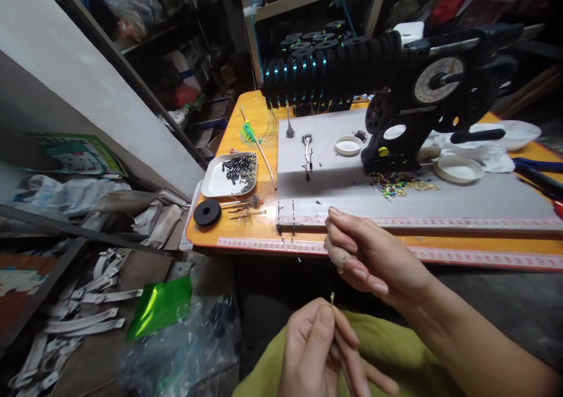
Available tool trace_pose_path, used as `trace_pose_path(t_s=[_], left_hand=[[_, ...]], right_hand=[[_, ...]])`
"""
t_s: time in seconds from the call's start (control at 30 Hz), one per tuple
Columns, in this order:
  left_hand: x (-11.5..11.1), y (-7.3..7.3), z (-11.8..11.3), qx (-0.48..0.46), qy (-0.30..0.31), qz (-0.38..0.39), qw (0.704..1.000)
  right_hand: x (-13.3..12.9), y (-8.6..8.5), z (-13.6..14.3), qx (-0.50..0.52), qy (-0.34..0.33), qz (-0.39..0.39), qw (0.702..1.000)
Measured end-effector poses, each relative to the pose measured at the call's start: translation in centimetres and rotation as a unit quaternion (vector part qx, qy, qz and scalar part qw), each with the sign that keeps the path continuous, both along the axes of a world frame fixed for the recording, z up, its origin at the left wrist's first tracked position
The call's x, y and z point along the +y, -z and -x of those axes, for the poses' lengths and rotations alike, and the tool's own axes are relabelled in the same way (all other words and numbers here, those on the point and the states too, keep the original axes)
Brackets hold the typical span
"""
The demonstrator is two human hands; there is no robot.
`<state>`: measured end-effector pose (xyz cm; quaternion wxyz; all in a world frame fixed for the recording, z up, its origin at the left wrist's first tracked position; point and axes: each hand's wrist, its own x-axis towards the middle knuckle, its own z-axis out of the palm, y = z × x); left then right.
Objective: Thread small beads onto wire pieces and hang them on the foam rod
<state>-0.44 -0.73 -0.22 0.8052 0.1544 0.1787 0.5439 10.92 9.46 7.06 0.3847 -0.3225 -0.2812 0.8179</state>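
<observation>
Low in the view, over the green cloth [382,356] on the lap, my left hand [319,350] pinches a tiny pale piece [332,297] that sticks up between thumb and forefinger. My right hand [358,250] is just above and to the right, beside the table's front edge. Its fingers are curled, with tape round one finger [338,256]; whatever its thumb and forefinger pinch is too small to make out. Behind the hands a grey board [325,192] lies on the orange table [264,101], bearing a bundle of small swivels [307,142] and loose coloured beads [389,187].
A black winding machine [391,145] stands on the board. At the left are a white tray [213,180] of black parts and a black spool [207,213]. White dishes [458,169] and blue-handled pliers [539,171] lie right. Measuring tapes run along the front edges.
</observation>
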Motion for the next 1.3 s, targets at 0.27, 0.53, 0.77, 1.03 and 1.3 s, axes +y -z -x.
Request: trace_pose_path(t_s=[0.27, 0.53, 0.77, 1.03, 1.3], left_hand=[[-0.1, 0.2, -0.5, -0.03, -0.037, 0.002, 0.999], [-0.8, 1.6, -0.4, 0.0, -0.029, 0.015, 0.999], [-1.3, 1.6, -0.5, 0.021, -0.017, 0.014, 1.0], [0.6, 0.4, 1.1, 0.155, 0.024, -0.009, 0.988], [2.9, 0.7, 2.5, 0.247, 0.03, -0.031, 0.968]], right_hand=[[0.0, 0.1, -0.1, 0.008, 0.004, 0.001, 1.0], [0.1, 0.3, -0.3, 0.014, 0.009, -0.003, 1.0], [0.1, 0.2, -0.6, 0.019, 0.012, -0.014, 1.0], [0.2, -0.3, -1.2, -0.027, 0.014, -0.08, 0.996], [0.8, 0.1, -2.0, -0.147, 0.009, -0.18, 0.973]])
